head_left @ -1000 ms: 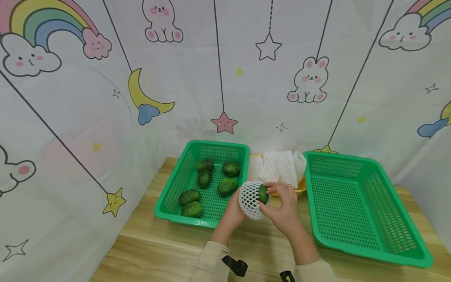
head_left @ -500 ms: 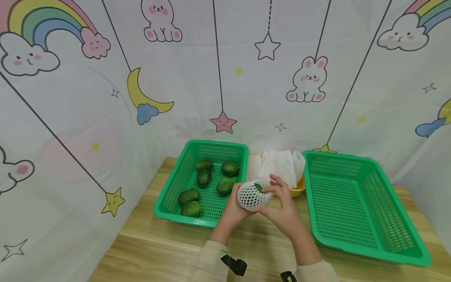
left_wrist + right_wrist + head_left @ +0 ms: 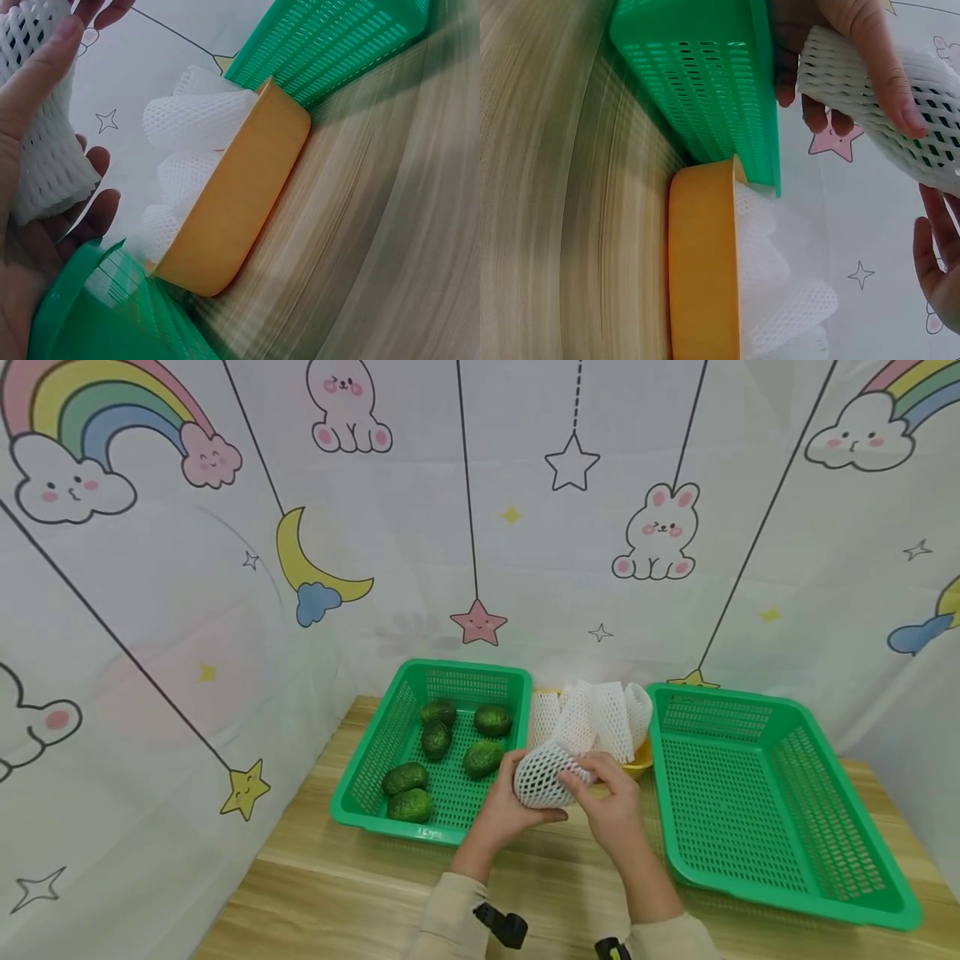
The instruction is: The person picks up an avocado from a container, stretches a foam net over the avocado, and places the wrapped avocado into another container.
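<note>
My left hand (image 3: pixel 510 797) cups a white foam net sleeve (image 3: pixel 542 777) from the left, its thumb stretched along the underside. Dark green shows through the mesh, from the avocado wrapped inside. At the sleeve's right side, my right hand (image 3: pixel 615 789) pinches the netting with thumb and fingers. The left wrist view has the sleeve's gathered end (image 3: pixel 56 184) beside the left hand's curled fingers. In the right wrist view, the left thumb lies across the mesh (image 3: pixel 855 75), and green shows through its holes.
A green basket (image 3: pixel 438 833) at the left holds several loose avocados (image 3: pixel 405 777). Behind the hands, a yellow basket (image 3: pixel 232 210) holds several white foam sleeves (image 3: pixel 596 714). Another green basket (image 3: pixel 750 693) stands on the wooden table (image 3: pixel 315 893) at the right. A printed curtain hangs behind.
The avocado's green end, bare a second ago, is now covered by the netting. My right fingers have drawn in from a spread pose to pinch the sleeve's right side.
</note>
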`<state>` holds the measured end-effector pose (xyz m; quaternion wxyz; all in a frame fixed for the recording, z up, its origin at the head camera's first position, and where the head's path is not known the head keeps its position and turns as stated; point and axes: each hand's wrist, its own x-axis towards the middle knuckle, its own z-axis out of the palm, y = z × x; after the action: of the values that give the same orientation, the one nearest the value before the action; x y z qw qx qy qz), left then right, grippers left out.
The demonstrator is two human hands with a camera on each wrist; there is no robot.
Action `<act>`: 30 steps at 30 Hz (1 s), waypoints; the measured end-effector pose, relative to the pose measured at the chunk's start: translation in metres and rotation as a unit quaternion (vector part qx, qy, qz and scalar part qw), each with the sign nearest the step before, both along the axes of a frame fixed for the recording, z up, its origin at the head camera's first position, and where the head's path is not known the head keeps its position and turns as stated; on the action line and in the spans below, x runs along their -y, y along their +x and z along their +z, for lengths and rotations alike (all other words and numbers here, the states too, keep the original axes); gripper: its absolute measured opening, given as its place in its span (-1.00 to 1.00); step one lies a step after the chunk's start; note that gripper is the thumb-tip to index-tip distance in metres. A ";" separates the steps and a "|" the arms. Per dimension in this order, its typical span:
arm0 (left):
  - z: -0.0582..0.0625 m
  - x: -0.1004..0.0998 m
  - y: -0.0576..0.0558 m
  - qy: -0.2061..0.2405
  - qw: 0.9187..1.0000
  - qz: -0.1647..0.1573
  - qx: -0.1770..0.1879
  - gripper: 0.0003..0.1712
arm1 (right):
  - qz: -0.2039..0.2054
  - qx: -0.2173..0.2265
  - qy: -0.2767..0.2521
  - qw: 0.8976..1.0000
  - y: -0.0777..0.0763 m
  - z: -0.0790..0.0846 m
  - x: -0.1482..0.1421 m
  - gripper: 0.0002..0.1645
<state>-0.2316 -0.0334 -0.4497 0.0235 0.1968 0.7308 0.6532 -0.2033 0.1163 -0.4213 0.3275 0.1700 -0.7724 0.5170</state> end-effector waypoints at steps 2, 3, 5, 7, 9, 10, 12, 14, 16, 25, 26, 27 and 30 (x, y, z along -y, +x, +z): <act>0.000 0.000 0.000 0.002 1.000 -0.004 0.003 -0.08 | 0.004 0.036 -0.026 0.999 -0.004 -0.005 -0.003 -0.72; 0.000 0.000 0.000 0.005 1.000 -0.005 0.004 -0.10 | 0.019 0.061 -0.043 0.997 -0.005 -0.008 -0.005 -0.64; 0.000 0.000 0.000 0.009 1.000 -0.008 0.009 -0.13 | 0.060 0.123 -0.079 0.987 -0.006 -0.011 -0.007 -0.33; -0.001 0.000 -0.001 0.014 1.000 -0.009 0.012 -0.16 | 0.112 0.188 -0.110 0.970 -0.006 -0.014 -0.009 -0.06; -0.001 0.002 -0.001 0.017 1.000 -0.008 0.010 -0.19 | 0.150 0.241 -0.122 0.951 -0.006 -0.017 -0.010 0.12; -0.001 0.002 -0.001 0.018 1.000 -0.008 0.008 -0.20 | 0.161 0.262 -0.121 0.944 -0.006 -0.019 -0.010 0.14; -0.002 0.003 -0.001 0.014 1.000 -0.008 0.002 -0.22 | 0.172 0.299 -0.119 0.931 -0.006 -0.022 -0.010 0.11; -0.001 0.004 -0.001 0.009 1.000 -0.008 -0.005 -0.25 | 0.175 0.323 -0.123 0.922 -0.007 -0.025 -0.009 0.02; -0.001 0.004 0.000 0.004 1.000 -0.010 -0.006 -0.28 | 0.174 0.335 -0.130 0.917 -0.008 -0.027 -0.009 -0.06; 0.000 0.002 -0.001 -0.016 0.999 -0.046 0.013 -0.18 | 0.185 0.230 -0.334 0.895 -0.028 0.027 -0.035 -0.43; -0.001 0.002 -0.001 -0.014 0.999 -0.049 0.009 -0.19 | 0.187 0.206 -0.371 0.886 -0.034 0.040 -0.046 -0.49; -0.001 0.003 -0.002 -0.011 0.999 -0.053 0.007 -0.20 | 0.188 0.183 -0.405 0.876 -0.040 0.052 -0.058 -0.52; 0.000 0.003 -0.001 -0.012 0.999 -0.051 0.002 -0.25 | 0.156 0.148 -0.470 0.856 -0.060 0.080 -0.099 -0.56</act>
<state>-0.2328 -0.0364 -0.4496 0.0603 0.2321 0.7276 0.6428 -0.2632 0.2150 -0.3410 0.1653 0.0348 -0.4399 0.8820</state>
